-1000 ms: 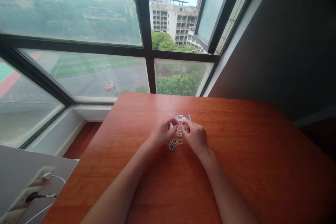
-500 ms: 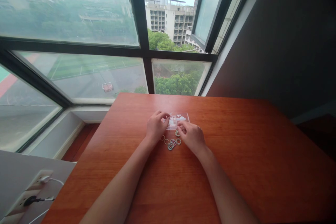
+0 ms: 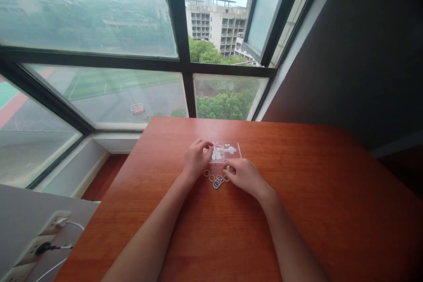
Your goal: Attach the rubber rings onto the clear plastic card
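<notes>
Two hands are near one clear tray, five-plus rings.

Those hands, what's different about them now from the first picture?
The left hand moved left, to the clear box. The right hand came nearer the person, to the rings; whether it grips one is too small to tell. The box and most rings stayed put.

Clear case — lying flat; small pale rings — scattered on near side, some overlapping.
</notes>
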A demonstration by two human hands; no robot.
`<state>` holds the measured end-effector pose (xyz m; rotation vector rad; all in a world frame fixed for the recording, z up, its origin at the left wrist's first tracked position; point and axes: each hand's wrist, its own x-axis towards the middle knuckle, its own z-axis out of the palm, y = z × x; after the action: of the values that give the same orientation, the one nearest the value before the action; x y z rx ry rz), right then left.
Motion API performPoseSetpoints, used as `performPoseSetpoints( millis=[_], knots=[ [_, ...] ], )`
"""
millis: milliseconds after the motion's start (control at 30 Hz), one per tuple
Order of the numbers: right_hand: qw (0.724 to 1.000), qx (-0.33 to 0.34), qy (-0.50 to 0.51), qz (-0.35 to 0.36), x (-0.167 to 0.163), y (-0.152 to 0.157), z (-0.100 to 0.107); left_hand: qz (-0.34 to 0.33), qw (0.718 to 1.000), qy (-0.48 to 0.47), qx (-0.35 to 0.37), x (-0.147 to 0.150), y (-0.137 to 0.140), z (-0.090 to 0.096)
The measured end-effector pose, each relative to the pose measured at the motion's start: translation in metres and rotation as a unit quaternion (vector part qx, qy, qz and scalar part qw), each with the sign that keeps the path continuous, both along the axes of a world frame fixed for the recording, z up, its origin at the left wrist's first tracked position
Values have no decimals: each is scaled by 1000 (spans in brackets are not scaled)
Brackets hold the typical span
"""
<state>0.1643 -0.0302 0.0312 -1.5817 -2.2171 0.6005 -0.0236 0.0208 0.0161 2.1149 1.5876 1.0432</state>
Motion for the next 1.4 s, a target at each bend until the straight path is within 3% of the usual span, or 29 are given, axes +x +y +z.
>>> performPoseSetpoints(
  millis=[333,800,1100,1400],
  knots=[
    [995,-48,17,83,-3,-7,0,-5,1000,-13,5,-2,-3,2],
    [999,10,-25,22,-14,-4,-1,-20,1000,-8,7,-1,-4,6],
    [993,-58,6,103,-3,-7,3,-18,1000,-11,8,-1,-4,5],
    [995,-36,-24,85,-11,-6,2,-27,1000,-14,8,-1,-4,4]
  ],
)
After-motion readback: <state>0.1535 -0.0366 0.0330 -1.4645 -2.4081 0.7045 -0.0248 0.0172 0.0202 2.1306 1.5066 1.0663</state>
